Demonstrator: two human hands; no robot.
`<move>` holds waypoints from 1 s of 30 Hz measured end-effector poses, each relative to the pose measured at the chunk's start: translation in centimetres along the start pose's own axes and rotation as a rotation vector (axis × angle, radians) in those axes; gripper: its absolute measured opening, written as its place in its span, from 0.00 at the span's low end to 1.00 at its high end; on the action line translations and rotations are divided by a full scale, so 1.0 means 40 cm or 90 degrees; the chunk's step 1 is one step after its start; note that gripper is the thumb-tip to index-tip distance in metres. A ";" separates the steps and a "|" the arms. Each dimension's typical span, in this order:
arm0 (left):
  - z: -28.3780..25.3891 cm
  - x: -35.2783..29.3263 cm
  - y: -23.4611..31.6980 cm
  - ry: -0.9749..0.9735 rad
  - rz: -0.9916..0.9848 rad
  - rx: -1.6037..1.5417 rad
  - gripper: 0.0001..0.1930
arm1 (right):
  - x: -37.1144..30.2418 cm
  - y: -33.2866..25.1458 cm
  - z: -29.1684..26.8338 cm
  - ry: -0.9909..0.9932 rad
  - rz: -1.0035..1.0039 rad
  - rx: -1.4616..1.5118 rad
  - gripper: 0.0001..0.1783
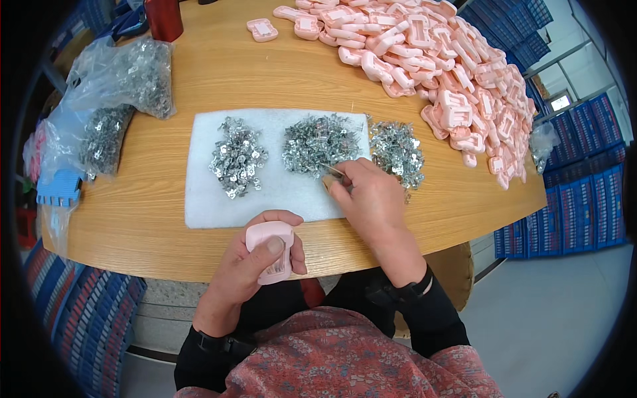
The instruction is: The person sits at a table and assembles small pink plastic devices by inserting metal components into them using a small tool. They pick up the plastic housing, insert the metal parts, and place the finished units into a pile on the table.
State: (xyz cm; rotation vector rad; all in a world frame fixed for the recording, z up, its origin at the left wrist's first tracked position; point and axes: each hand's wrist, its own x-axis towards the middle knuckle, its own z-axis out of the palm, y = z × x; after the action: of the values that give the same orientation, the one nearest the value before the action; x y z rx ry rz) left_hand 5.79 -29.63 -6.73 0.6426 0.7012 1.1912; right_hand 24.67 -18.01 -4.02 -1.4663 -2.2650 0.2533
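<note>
My left hand (pixel 235 265) is closed around a pale pink plastic casing (pixel 269 232), held just off the table's near edge. Its thumb lies over the recess in the casing. My right hand (pixel 375 199) reaches to the near edge of the middle pile of small metal parts (pixel 322 142). Thumb and forefinger are pinched together, with a thin, slender thing showing at their tips, too small to name. That pile and a pile of flat silvery metal pieces (pixel 237 159) lie on a white foam sheet (pixel 206 205). A third metal pile (pixel 398 152) sits beside the sheet's right edge.
A large heap of pink casings (pixel 424 53) covers the table's far right, one lone casing (pixel 262 30) left of it. Bags of metal parts (pixel 142 76) stand at the left, near a blue plastic piece (pixel 60 188) and a red container (pixel 163 20). Stacked blue trays (pixel 564 205) stand beyond the table.
</note>
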 end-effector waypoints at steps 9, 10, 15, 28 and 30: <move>-0.009 -0.004 0.004 -0.050 0.003 -0.017 0.22 | -0.025 0.066 -0.089 -0.113 0.032 -0.030 0.09; -0.008 -0.005 0.004 -0.047 0.002 -0.016 0.22 | -0.024 0.065 -0.093 -0.105 0.038 -0.019 0.09; -0.008 -0.001 0.002 -0.047 0.004 -0.025 0.22 | -0.004 0.060 -0.062 -0.052 0.006 0.008 0.10; 0.000 -0.001 0.010 0.014 -0.014 -0.028 0.20 | 0.002 0.061 -0.035 -0.076 0.030 0.148 0.10; 0.007 0.006 0.012 0.044 -0.018 -0.021 0.20 | -0.003 0.054 -0.037 -0.081 0.012 0.135 0.10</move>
State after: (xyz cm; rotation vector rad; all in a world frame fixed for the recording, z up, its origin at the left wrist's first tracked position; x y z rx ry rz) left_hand 5.76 -29.29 -6.21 0.5644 0.7459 1.2006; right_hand 27.17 -17.31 -3.53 -1.3970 -2.2430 0.5891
